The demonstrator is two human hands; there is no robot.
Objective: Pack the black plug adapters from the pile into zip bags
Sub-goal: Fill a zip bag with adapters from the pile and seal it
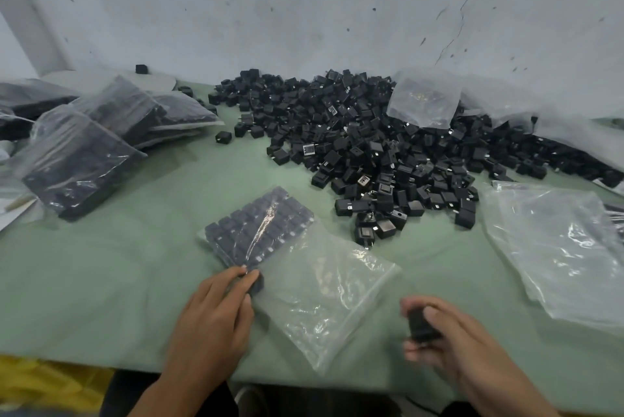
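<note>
A big pile of black plug adapters (371,146) covers the middle and right of the green table (101,264). In front of it lies a clear zip bag (314,295), its far half filled with neat rows of adapters (256,227). My left hand (216,315) rests at the bag's near left edge, fingertips pinching a black adapter (256,283) there. My right hand (449,345), blurred, hovers near the table's front edge, right of the bag, fingers closed around one or two black adapters (420,323).
Several filled zip bags (81,160) are stacked at the left. Empty clear bags (557,247) lie at the right, and another bag (422,99) sits on top of the pile. A grey wall stands behind. Something yellow (44,383) lies below the table's front edge.
</note>
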